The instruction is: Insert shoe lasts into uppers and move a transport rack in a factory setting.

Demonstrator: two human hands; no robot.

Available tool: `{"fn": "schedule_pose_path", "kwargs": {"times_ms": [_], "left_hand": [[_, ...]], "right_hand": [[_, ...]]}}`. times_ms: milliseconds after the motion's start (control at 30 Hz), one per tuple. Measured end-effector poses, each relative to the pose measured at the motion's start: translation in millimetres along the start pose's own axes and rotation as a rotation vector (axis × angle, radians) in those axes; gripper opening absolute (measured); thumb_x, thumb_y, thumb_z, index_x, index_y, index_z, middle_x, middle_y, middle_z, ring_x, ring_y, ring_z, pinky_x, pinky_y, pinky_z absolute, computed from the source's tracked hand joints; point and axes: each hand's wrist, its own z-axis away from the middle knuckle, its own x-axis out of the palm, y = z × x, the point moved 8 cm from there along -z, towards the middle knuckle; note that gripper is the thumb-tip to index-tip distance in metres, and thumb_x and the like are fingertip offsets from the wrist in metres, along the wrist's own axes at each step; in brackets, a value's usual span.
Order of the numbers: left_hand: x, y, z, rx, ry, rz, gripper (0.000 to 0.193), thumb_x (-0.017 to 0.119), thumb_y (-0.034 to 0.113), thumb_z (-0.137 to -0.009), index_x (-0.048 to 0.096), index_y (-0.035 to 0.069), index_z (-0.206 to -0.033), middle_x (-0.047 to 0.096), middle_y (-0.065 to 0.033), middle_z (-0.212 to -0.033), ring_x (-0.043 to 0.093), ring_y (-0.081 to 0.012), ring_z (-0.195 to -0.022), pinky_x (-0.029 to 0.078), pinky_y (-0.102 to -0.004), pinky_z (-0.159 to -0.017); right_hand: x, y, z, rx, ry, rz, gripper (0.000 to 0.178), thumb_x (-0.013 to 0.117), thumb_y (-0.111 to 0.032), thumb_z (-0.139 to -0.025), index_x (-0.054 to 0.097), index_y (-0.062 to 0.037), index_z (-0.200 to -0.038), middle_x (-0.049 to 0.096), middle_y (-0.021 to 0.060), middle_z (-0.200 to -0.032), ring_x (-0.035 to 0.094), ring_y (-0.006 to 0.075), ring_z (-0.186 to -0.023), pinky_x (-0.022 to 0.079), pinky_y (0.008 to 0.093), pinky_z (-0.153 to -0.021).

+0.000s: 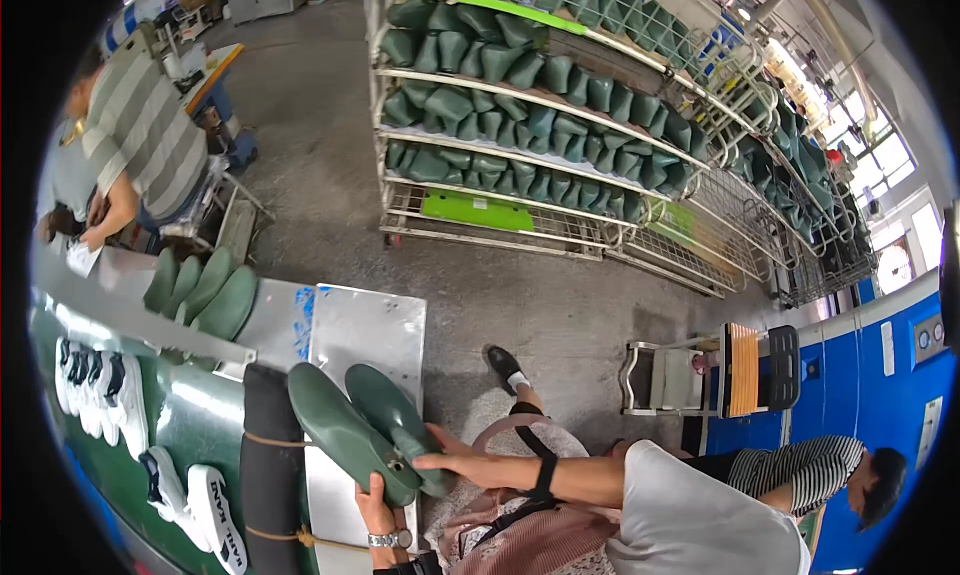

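Note:
Two dark green shoe lasts are held side by side over the metal table, their toes pointing up and left. My left hand (378,507), with a watch at the wrist, is closed round the heel end of the nearer shoe last (335,420). My right hand (462,462) reaches in from the right and grips the heel end of the farther shoe last (383,400). Part of its grip is hidden behind the lasts. Beneath them lies the bare metal tabletop (368,315). Several more green lasts (215,290) stand on the surface farther left.
Left of the lasts runs a dark padded roll (268,455) tied with cord, beside a green conveyor (190,395) carrying white shoes (210,510). Racks (540,155) full of lasts stand ahead. A chair (740,370) is at right; one person (155,125) sits left, another (810,475) is lower right.

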Motion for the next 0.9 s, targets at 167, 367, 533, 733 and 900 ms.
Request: {"fn": "schedule_pose_path", "kwargs": {"times_ms": [167, 367, 533, 733, 900], "left_hand": [[162.7, -4.2, -44.0, 0.066, -0.109, -0.194, 0.069, 0.084, 0.025, -0.078, 0.050, -0.004, -0.132, 0.064, -0.0124, -0.116, 0.064, -0.0233, -0.101, 0.052, -0.0339, -0.088], [394.5, -108.4, -191.5, 0.039, -0.366, -0.664, 0.071, 0.089, 0.030, -0.070, 0.060, -0.005, -0.124, 0.069, -0.0116, -0.110, 0.066, -0.0206, -0.097, 0.052, -0.0330, -0.088], [541.7, -205.1, -294.7, 0.038, -0.498, -0.914, 0.072, 0.089, 0.033, -0.069, 0.061, -0.004, -0.124, 0.072, -0.0154, -0.108, 0.069, -0.0195, -0.098, 0.053, -0.0326, -0.088], [657.1, -272.2, -390.5, 0.190, -0.483, -1.151, 0.074, 0.089, 0.029, -0.070, 0.058, -0.002, -0.129, 0.071, -0.0153, -0.110, 0.070, -0.0214, -0.096, 0.054, -0.0333, -0.086], [693.2, -334.7, -427.4, -0.066, -0.400, -0.127, 0.057, 0.078, 0.001, -0.079, 0.051, -0.003, -0.129, 0.063, -0.0138, -0.111, 0.066, -0.0256, -0.099, 0.060, -0.0405, -0.085]], "right_hand": [[-129.8, -117.9, 62.3, -0.217, 0.055, -0.098, 0.116, 0.083, -0.041, -0.074, 0.014, 0.0023, -0.156, 0.027, 0.0220, -0.157, 0.026, 0.0334, -0.146, 0.023, 0.0411, -0.119], [-425.6, -160.7, 49.7, -0.505, 0.786, 0.356, 0.119, 0.088, -0.038, -0.070, 0.016, 0.0050, -0.154, 0.034, 0.0233, -0.152, 0.031, 0.0316, -0.143, 0.027, 0.0409, -0.116], [-630.2, -199.8, 22.5, -0.475, 1.171, 0.514, 0.115, 0.090, -0.038, -0.066, 0.024, 0.0072, -0.150, 0.043, 0.0255, -0.134, 0.044, 0.0390, -0.127, 0.038, 0.0451, -0.108], [-779.5, -277.9, -26.9, -0.582, 1.281, 0.644, 0.118, 0.090, -0.045, -0.064, 0.027, 0.0064, -0.149, 0.043, 0.0282, -0.134, 0.046, 0.0420, -0.125, 0.040, 0.0465, -0.106], [-806.8, -296.6, -55.1, -0.882, 0.977, 0.495, 0.087, 0.087, -0.029, -0.075, 0.039, 0.0031, -0.140, 0.054, 0.0228, -0.127, 0.057, 0.0369, -0.113, 0.050, 0.0447, -0.093]]}}
